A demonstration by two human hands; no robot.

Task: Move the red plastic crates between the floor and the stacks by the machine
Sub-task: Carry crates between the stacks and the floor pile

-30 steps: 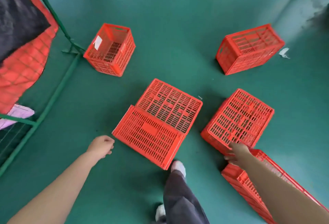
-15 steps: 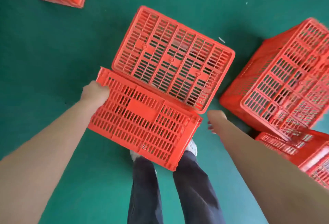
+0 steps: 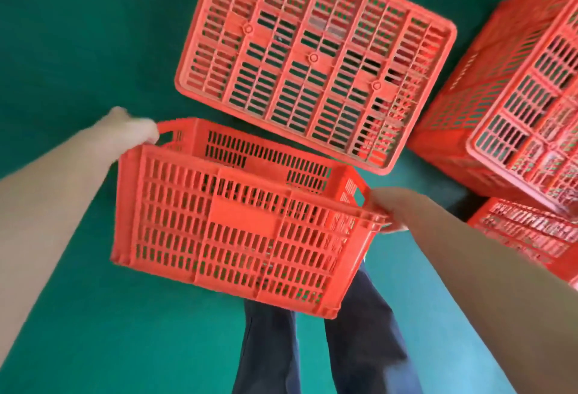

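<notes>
As right hand (image 3: 387, 209) joins left hand (image 3: 131, 129), crate (image 3: 231, 228) lifts.

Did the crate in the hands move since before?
Yes. The held crate lay on its side against the upside-down crate; now the left hand and right hand grip its ends, lifted away toward the person.

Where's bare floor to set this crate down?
Bare green floor lies left of the held crate and the overturned crate beyond it. The right is crowded: another upturned crate and a nearer crate sit close together.
</notes>
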